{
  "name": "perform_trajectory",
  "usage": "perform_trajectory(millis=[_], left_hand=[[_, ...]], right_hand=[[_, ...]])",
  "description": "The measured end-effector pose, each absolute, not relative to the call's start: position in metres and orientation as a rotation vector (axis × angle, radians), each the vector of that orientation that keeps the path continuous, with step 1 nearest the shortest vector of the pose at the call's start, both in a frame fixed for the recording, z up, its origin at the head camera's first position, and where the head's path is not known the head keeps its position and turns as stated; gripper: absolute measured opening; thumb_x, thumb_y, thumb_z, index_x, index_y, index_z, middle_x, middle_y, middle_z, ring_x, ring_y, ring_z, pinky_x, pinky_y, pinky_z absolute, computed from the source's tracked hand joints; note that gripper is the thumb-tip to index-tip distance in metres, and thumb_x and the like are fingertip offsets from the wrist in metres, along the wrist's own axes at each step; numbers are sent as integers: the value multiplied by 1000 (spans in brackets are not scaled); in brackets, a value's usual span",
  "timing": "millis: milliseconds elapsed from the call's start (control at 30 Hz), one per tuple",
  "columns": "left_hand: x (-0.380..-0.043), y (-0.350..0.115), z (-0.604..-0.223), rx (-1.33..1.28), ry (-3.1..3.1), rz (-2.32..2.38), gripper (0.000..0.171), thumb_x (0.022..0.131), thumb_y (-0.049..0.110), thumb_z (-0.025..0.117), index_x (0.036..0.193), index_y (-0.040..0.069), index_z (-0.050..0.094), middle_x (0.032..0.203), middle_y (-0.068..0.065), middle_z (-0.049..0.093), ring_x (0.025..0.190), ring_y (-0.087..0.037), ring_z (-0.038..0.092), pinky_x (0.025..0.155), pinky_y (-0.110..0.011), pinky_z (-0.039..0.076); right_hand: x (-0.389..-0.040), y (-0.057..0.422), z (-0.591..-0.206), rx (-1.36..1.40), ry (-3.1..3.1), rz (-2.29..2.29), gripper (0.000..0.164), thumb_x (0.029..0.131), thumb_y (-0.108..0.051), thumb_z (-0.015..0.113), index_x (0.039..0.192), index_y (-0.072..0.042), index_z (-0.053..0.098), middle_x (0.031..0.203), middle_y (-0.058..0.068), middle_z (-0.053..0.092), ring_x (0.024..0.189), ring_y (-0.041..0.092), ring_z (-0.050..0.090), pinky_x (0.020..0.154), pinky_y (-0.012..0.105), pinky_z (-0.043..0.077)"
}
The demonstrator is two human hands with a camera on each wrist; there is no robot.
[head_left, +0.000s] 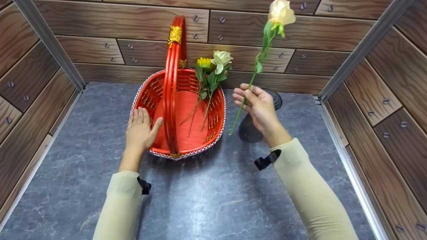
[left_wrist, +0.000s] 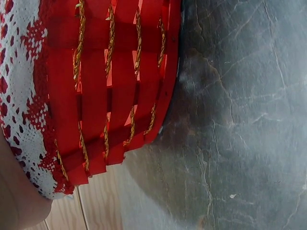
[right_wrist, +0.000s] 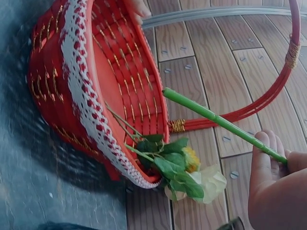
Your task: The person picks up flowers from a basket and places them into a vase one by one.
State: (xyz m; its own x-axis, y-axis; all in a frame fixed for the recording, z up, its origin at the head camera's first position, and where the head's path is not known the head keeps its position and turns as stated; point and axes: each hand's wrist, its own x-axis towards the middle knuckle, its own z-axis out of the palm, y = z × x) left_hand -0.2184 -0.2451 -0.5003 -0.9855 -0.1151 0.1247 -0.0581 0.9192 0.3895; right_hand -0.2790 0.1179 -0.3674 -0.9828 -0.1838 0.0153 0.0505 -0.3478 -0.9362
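A red woven basket [head_left: 186, 146] with a tall arched handle and white lace trim stands on the grey surface. On its left rim rests my left hand [head_left: 139, 128], fingers straight and thumb spread apart over the inside. My right hand [head_left: 262, 105] pinches the green stem of a cream rose [head_left: 281, 13] between thumb and fingers, to the right of the basket. The rose points up and away; its stem's lower end [right_wrist: 175, 95] hangs free near the basket's rim. Inside the basket, a white rose [head_left: 221, 60] and a yellow flower [head_left: 204, 62] lean against the far right rim.
A dark glass vase [head_left: 249, 131] is partly hidden behind my right hand. Wood-patterned panels [head_left: 247, 30] wall in the back and both sides, with metal strips [head_left: 353, 160] along the edges of the grey surface [head_left: 186, 206].
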Motion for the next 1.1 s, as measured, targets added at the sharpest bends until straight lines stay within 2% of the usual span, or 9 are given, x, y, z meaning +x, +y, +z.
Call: perform_trajectory(millis=[300, 567, 867, 1100], left_hand=[[-219, -244, -501, 133, -2938, -578, 93, 101, 66, 19, 154, -11, 16, 162, -30, 16, 152, -43, 7, 124, -51, 3], [-218, -244, -500, 133, -2938, -579, 92, 102, 65, 20, 154, -11, 17, 162, -30, 16, 152, -43, 8, 125, -50, 3], [-219, -245, -499, 130, -2940, -571, 90, 103, 63, 22, 154, -11, 17, 162, -30, 16, 152, -42, 8, 125, -50, 3], [-219, -245, -499, 129, -2954, -571, 91, 102, 64, 21, 154, -11, 16, 162, -30, 15, 152, -43, 7, 125, -50, 2]], right_hand=[[-286, 137, -353, -200, 1692, -2526, 26, 104, -2, 47, 127, 9, 52, 106, 14, 74, 95, 21, 73, 89, 35, 58], [-291, 155, -340, -218, 1635, -2598, 21, 103, -3, 49, 120, 6, 57, 105, 16, 74, 94, 24, 73, 86, 34, 59], [-296, 174, -332, -217, 1615, -2638, 28, 102, -4, 52, 126, 10, 52, 108, 19, 73, 95, 25, 73, 86, 33, 59], [-300, 183, -328, -199, 1609, -2663, 19, 101, -4, 54, 117, 6, 59, 110, 20, 72, 97, 26, 73, 87, 35, 59]])
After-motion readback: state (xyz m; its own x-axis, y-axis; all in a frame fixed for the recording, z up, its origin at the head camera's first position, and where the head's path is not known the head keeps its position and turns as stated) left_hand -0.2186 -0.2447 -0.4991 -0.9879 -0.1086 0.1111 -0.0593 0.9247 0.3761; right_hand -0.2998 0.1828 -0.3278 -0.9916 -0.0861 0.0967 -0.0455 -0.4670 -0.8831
